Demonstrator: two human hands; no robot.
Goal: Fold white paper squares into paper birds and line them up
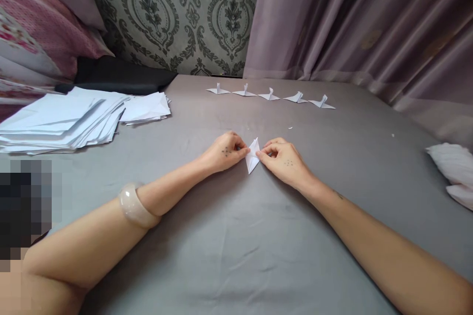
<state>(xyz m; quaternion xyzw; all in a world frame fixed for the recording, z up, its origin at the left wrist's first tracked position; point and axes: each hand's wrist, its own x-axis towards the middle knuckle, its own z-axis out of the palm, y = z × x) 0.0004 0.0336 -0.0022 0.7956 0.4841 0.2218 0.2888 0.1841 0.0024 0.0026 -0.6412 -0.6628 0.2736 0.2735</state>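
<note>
Between my hands is a small piece of folded white paper [252,159], shaped like a narrow diamond with its points toward and away from me. My left hand [228,151] pinches its left edge between thumb and fingers. On the opposite edge, my right hand [283,158] grips it the same way, thumb on top. Both hands are low over the grey sheet [236,236]. Farther back, several folded paper birds [269,94] stand in a row, wings spread and nearly touching tip to tip.
A large stack of white paper [55,118] lies at the left, beside a smaller pile of paper [146,108]. Behind them is a black cloth [121,75]. Tiny paper scraps [290,128] dot the sheet. Purple curtains [314,15] hang at the back right; white fabric [453,165] lies far right.
</note>
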